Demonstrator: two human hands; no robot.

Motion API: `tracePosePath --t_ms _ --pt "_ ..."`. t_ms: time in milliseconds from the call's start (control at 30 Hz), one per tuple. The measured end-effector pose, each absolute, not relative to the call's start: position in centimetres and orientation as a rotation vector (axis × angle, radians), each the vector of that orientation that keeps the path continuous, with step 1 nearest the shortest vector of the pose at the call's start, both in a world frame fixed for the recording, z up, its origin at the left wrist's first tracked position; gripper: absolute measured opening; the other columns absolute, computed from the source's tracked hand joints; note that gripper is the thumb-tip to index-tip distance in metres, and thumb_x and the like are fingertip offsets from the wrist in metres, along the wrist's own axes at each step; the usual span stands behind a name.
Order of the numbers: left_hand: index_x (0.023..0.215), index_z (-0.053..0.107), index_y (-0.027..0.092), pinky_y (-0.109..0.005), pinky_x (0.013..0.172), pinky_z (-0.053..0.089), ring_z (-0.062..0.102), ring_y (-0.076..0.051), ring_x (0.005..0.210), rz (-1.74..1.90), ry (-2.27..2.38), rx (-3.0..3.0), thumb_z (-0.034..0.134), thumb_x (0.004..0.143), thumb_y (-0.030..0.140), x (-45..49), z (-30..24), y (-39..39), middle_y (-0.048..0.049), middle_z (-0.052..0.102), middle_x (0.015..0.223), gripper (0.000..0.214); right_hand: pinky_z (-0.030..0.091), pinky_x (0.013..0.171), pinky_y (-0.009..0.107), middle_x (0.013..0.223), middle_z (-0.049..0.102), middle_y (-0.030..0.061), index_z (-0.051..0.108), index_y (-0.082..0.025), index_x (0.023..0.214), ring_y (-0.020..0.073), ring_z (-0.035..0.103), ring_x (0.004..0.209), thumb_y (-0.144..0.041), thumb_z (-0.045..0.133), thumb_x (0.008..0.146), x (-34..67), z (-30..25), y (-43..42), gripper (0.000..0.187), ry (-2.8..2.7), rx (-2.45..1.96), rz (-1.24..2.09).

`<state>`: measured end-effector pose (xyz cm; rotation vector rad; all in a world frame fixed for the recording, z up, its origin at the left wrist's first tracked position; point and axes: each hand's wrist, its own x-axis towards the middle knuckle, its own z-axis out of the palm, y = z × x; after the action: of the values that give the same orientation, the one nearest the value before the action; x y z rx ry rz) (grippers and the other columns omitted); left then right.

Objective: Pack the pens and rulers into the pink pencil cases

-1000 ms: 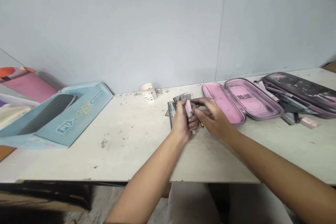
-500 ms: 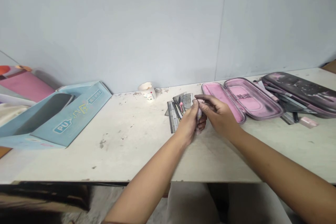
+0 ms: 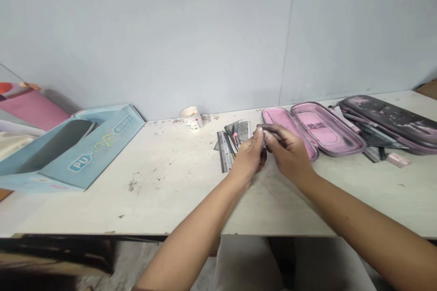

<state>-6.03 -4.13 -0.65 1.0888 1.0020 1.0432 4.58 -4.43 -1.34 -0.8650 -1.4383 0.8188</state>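
Thin dark stick, prob pen, mid-table, up off top, btw hands; R hand pinching it w/ thumb + fingers; L hand curled right beside, can't tell if holding it; hands close so both can reach. Pile of rulers just left, open pink pencil case just right, black case far right, table near edge well below hands

The open pencil case is lined in pink, the other case mottled black and pink.
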Motion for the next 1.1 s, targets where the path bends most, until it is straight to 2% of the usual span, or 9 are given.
tracePosePath --t_ms 100,200,267,400,567,767,900,1100 --pt "0.052 0.039 0.018 -0.019 0.031 0.011 0.021 -0.003 0.028 1.037 1.034 1.12 0.041 0.071 0.07 -6.1 -0.67 -4.12 0.0066 0.029 0.035 0.055 0.049 0.063 0.028 0.086 0.066 0.0018 0.062 -0.023 0.103 0.0122 0.058 0.066 -0.036 0.052 0.081 4.67 -1.21 -4.49 0.027 -1.448 -0.85 0.85" --pt "0.052 0.041 0.017 -0.02 0.032 0.01 0.022 -0.004 0.029 1.031 1.037 1.146 0.038 0.073 0.069 -6.24 -0.81 -4.05 0.0062 0.028 0.034 0.056 0.051 0.069 0.031 0.087 0.067 0.0021 0.063 -0.022 0.102 0.0144 0.06 0.073 -0.036 0.052 0.08 4.66 -1.15 -4.36 0.027 -1.434 -0.826 0.883" --pt "0.054 0.041 0.017 -0.019 0.033 0.014 0.025 -0.004 0.031 1.048 0.991 1.152 0.04 0.074 0.066 -6.33 -0.94 -3.98 0.0063 0.03 0.036 0.053 0.051 0.073 0.032 0.09 0.067 0.0025 0.062 -0.023 0.102 0.0159 0.061 0.079 -0.037 0.052 0.081 4.59 -1.2 -4.24 0.027 -1.422 -0.822 0.865" --pt "0.062 0.043 0.017 -0.017 0.037 0.024 0.037 -0.006 0.04 1.126 0.857 1.177 0.048 0.075 0.059 -6.5 -1.22 -3.85 0.0051 0.039 0.047 0.044 0.052 0.065 0.032 0.095 0.066 0.0041 0.06 -0.025 0.106 0.0179 0.063 0.079 -0.039 0.05 0.082 4.46 -1.35 -4.08 0.03 -1.447 -0.865 0.864" --pt "0.064 0.043 0.018 -0.016 0.037 0.023 0.029 -0.004 0.036 1.15 0.85 1.145 0.048 0.076 0.057 -6.62 -1.33 -3.8 0.0079 0.033 0.045 0.041 0.05 0.077 0.034 0.097 0.066 0.0038 0.063 -0.024 0.102 0.0186 0.06 0.091 -0.038 0.05 0.082 4.25 -1.3 -4.18 0.027 -1.499 -0.877 0.738" --pt "0.056 0.042 0.017 -0.018 0.035 0.019 0.03 -0.004 0.035 1.148 0.963 1.184 0.048 0.073 0.061 -6.63 -1.23 -3.8 0.0061 0.036 0.041 0.047 0.05 0.079 0.034 0.096 0.067 0.0035 0.063 -0.024 0.101 0.0177 0.061 0.09 -0.037 0.051 0.083 4.15 -1.28 -4.48 0.025 -1.469 -0.874 0.735" --pt "0.059 0.041 0.018 -0.018 0.035 0.017 0.026 -0.003 0.034 1.15 0.959 1.154 0.053 0.07 0.06 -6.68 -1.21 -3.84 0.0074 0.034 0.041 0.046 0.048 0.083 0.035 0.099 0.066 0.0034 0.062 -0.025 0.102 0.0178 0.061 0.092 -0.038 0.05 0.083 4.31 -1.28 -4.37 0.027 -1.456 -0.857 0.755" --pt "0.056 0.034 0.019 -0.017 0.033 0.016 0.022 -0.004 0.033 1.054 0.914 1.062 0.033 0.074 0.071 -6.73 -1.58 -3.57 0.0073 0.027 0.04 0.055 0.05 0.079 0.032 0.102 0.065 0.0034 0.06 -0.025 0.103 0.0176 0.06 0.094 -0.038 0.05 0.083 4.24 -1.24 -4.18 0.026 -1.491 -0.855 0.798"
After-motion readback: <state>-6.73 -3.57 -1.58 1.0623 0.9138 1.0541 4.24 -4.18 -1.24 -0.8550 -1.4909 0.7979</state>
